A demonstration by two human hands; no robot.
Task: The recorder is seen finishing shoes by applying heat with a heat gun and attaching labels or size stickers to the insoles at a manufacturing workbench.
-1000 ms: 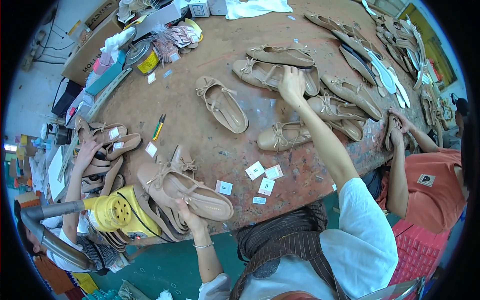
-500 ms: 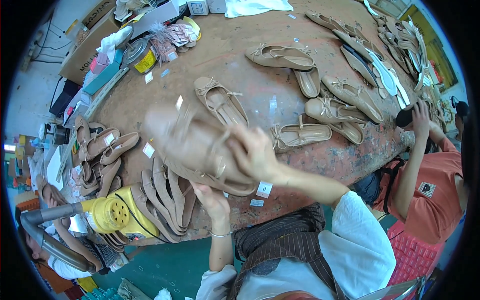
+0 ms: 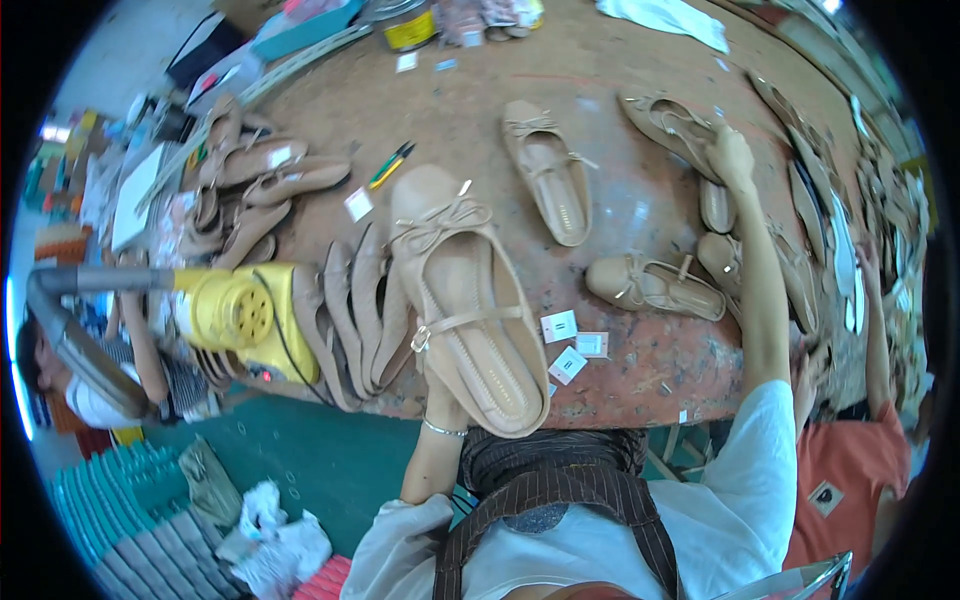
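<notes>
A beige ballet flat point(image 3: 480, 320) with a bow and a buckled strap is held up close, its open top toward me. My left hand point(image 3: 441, 402) grips it from behind; most of the fingers are hidden by the shoe. Far to the right, my right arm is stretched across the table. My right hand point(image 3: 731, 158) has its fingers closed at the back end of another beige flat point(image 3: 665, 125). A single flat point(image 3: 550, 175) lies between them, and one more point(image 3: 655, 285) rests nearer on the right.
Left of the held shoe, several flats point(image 3: 345, 310) stand in a row beside a yellow machine point(image 3: 235, 310) with a grey pipe. White tags point(image 3: 568, 365) lie by the near edge, pens point(image 3: 390, 165) farther back. A co-worker in an orange shirt point(image 3: 850, 480) is at the right.
My right hand has left the shoe in my left hand and reached to a flat at the far right. The held shoe has stopped blurring and faces me. The view has shifted.
</notes>
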